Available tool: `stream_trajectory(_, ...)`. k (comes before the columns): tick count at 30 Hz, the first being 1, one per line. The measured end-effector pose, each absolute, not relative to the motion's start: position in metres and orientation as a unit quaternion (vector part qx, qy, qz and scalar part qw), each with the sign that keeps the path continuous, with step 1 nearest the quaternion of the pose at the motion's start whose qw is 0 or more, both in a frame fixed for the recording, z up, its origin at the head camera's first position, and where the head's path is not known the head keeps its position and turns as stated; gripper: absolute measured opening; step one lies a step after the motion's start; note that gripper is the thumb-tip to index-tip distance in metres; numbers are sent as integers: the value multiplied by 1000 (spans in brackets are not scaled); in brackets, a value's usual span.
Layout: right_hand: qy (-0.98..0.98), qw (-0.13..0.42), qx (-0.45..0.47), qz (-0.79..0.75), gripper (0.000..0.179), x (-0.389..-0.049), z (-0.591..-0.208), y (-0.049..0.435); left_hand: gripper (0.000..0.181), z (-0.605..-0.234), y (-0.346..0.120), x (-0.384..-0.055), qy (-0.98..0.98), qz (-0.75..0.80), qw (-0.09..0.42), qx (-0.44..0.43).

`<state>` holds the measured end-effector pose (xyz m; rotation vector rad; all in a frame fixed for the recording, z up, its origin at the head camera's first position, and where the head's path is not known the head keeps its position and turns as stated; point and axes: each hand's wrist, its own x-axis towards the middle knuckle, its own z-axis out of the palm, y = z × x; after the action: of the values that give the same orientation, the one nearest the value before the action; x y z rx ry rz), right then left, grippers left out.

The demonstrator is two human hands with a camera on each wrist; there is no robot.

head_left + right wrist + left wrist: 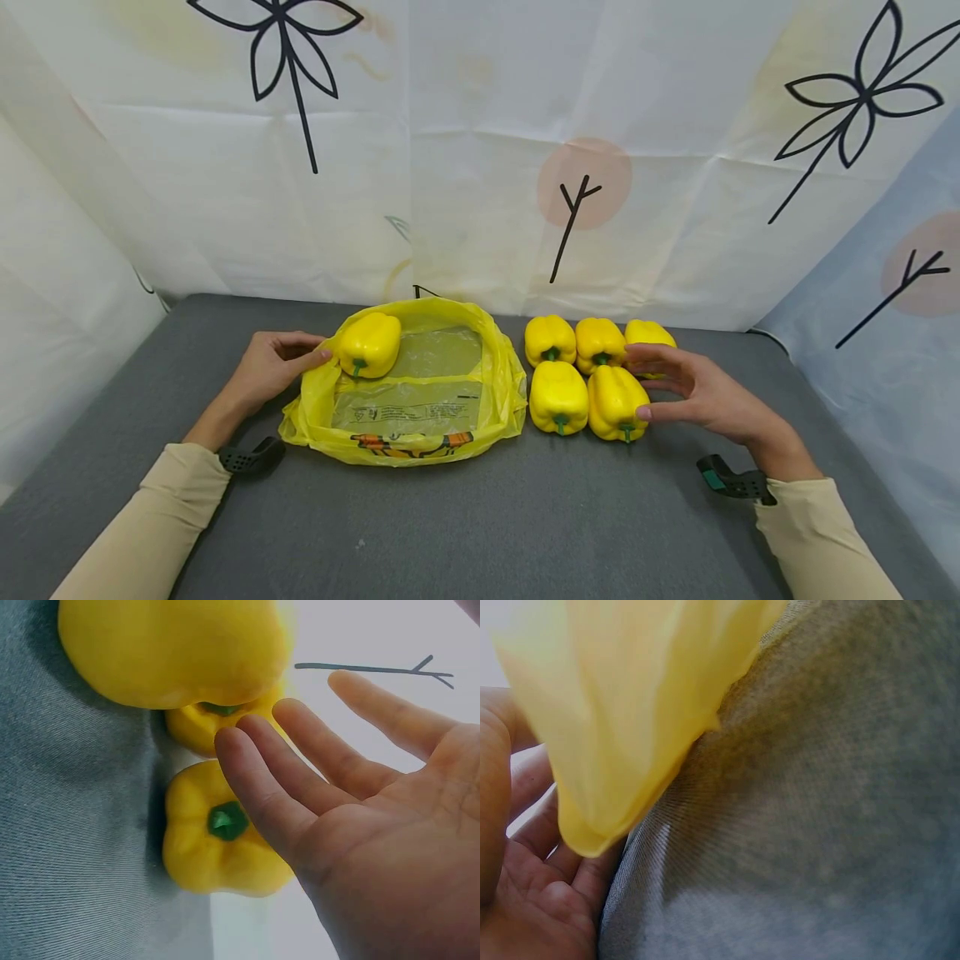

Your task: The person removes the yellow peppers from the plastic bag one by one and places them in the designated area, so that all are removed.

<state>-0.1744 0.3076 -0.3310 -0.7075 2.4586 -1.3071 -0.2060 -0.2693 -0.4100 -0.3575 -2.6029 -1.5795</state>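
A yellow plastic bag (498, 417) lies with its mouth spread wide, one yellow bell pepper (371, 343) inside at its left. My left hand (266, 371) pinches the bag's left rim between thumb and fingers; in the left wrist view the bag's film (622, 720) hangs in front of the palm. To the right of the bag several more yellow bell peppers stand grouped in two rows. My right hand (701, 392) is beside the front right pepper (617, 404), fingers extended and nothing held. The right wrist view has these fingers spread near a pepper with a green stem (225, 862).
A grey cloth-covered table (480, 525) lies under everything. Behind it hangs a white curtain (465, 167) with printed plants, close to the back row of peppers. Each wrist wears a dark band (738, 483).
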Motion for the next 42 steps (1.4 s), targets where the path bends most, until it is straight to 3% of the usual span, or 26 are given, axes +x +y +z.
stream_trajectory(23,852,57,-235,-465,52,-162,-311,299,35,-409,-270,-204,-853,-510,37,-109)
stream_trajectory(33,848,25,-228,-478,49,-157,-308,289,35,-408,-269,-204,-852,-510,32,-110)
stream_trajectory(42,845,31,-234,-479,55,-155,-303,278,36,-409,-269,-205,-855,-507,31,-107)
